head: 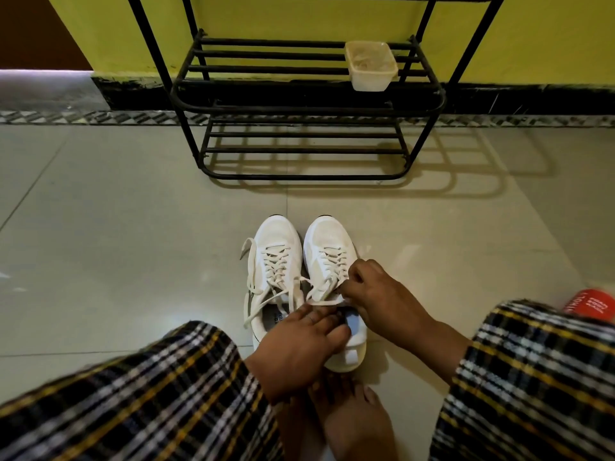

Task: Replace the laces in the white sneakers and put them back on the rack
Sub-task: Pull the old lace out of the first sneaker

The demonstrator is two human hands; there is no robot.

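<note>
2 white sneakers sat side by side on the floor [133, 227] at lower centre of the frame, toes pointing up toward the black rack [306, 104], probably so the laces faced the person. The left sneaker [276, 261] was laced, its loose ends trailing down its side. The right sneaker [329, 257] lay directly under both hands. The right hand [376, 291] pinched a lace end [327, 302] at the top eyelets, apparently to tighten it. The left hand [299, 341] rested with straight fingers on that shoe's collar (likely steadying it). A pale tub [371, 66] sat on the rack's upper shelf.
</note>
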